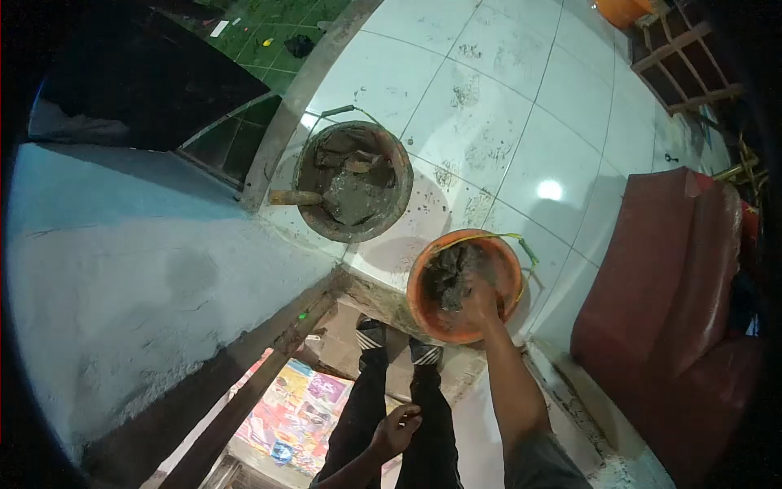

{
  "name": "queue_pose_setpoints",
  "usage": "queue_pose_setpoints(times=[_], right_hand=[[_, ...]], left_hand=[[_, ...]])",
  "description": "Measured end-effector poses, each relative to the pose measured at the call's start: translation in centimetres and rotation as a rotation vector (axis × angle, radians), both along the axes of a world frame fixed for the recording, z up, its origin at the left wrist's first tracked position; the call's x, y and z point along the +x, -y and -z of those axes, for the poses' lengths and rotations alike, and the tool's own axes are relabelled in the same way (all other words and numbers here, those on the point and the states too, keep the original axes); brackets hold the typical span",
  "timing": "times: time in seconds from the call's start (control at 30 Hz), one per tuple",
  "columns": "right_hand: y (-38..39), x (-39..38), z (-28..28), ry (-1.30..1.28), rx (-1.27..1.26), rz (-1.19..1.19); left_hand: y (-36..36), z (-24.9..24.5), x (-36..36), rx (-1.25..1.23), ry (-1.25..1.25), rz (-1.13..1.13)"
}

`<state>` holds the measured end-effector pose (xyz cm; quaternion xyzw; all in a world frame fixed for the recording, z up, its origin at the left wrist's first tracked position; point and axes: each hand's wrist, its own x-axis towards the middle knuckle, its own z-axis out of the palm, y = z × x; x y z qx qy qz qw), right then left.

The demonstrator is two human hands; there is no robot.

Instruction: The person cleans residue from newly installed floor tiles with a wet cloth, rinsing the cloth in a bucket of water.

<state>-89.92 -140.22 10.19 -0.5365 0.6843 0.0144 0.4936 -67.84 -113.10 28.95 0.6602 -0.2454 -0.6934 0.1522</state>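
Two buckets: both on the smudged white floor tiles, a grey-crusted one and, nearer the person, an orange one.
Orange bucket: dark, lumpy grey mix inside, a yellow handle lying over by the rim.
Right hand: down inside that bucket, reaching the mix! Fingertips are hidden, so I cannot tell how far open it is or what it grips.
Left hand: loosely curled in front of the trousers; I cannot tell whether anything is in it.
Crusted bucket: wet grey mix, a wooden handle jutting over its left rim.
Printed sheet: bright colours below, lettering too small to read.
Footwear: dark with white stripes.
Maroon armchair: off to the right.
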Motion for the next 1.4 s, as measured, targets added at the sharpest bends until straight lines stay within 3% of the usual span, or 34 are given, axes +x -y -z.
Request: queue_pose_setpoints(times=[0.1, 0.2, 0.27, 0.3, 0.4, 0.47, 0.53, 0.67, 0.73, 0.77, 0.87, 0.93, 1.03, 1.07, 1.2, 1.27, 1.3, 1.37, 1.4], right_hand=[[-0.9, 1.6, 6.6, -0.381, -0.382, -0.178], [0.7, 2.5, 10.9, -0.378, 0.116, -0.189], [1.4, 3.2, 11.3, -0.379, 0.228, -0.205], [2.1, 3.5, 10.0, -0.387, 0.276, -0.213], [1.5, 4.3, 1.1, -0.363, -0.046, -0.099], [-1.8, 2.2, -0.8, -0.247, -0.391, -0.070], [-1.8, 1.8, -10.2, -0.180, -0.496, -0.121], [-4.0, 0.3, -21.9, 0.138, -0.391, 0.204], [-4.1, -0.5, -26.9, 0.077, -0.610, 0.013], [-4.4, -0.9, -28.1, 0.049, -0.721, -0.082], [-6.1, -1.8, -28.3, 0.162, -0.650, 0.193], [-6.7, -2.0, -25.1, 0.253, -0.544, 0.380], [-3.4, -0.4, -22.0, -0.041, -0.608, 0.015], [-2.0, 0.9, -20.4, 0.200, -0.435, 0.307], [0.0, 1.5, -5.1, -0.125, -0.116, -0.009], [-1.2, 1.9, 5.5, -0.122, -0.214, -0.015], [-0.9, 2.7, 7.4, -0.186, -0.137, -0.061], [0.4, 3.5, 10.1, -0.324, 0.022, -0.161], [1.1, 4.2, 10.2, -0.320, 0.090, -0.065]], left_hand=[[1.3, -1.0, 1.8, 0.153, 0.140, 0.212], [-1.4, 1.0, 4.3, 0.186, 0.226, 0.182], [-2.2, 1.8, 6.1, 0.218, 0.266, 0.134], [-1.5, 1.6, 6.6, 0.227, 0.280, 0.108], [-1.5, 1.8, 7.6, 0.160, 0.293, 0.066], [-0.4, 1.5, 7.6, -0.004, 0.316, 0.112], [-0.1, 1.3, 7.2, 0.007, 0.245, 0.037], [-0.1, 2.9, 5.8, -0.009, 0.161, 0.058], [2.9, 1.5, 4.8, 0.050, 0.129, 0.050], [3.2, 1.7, 4.3, 0.049, 0.128, 0.032], [3.3, 2.3, 3.3, -0.022, 0.097, -0.017], [2.4, 2.6, 2.8, -0.007, 0.048, -0.027], [1.6, 2.9, 2.7, -0.013, 0.079, 0.058], [1.6, 2.6, 2.7, 0.016, 0.094, 0.092], [1.0, 2.8, 3.8, -0.007, 0.091, 0.049], [2.1, 2.1, 4.3, 0.069, 0.185, 0.104], [1.8, 2.6, 5.1, -0.057, 0.221, 0.202], [2.0, 3.7, 5.6, 0.023, 0.182, 0.125], [2.2, 4.3, 5.9, -0.048, 0.152, 0.140]])
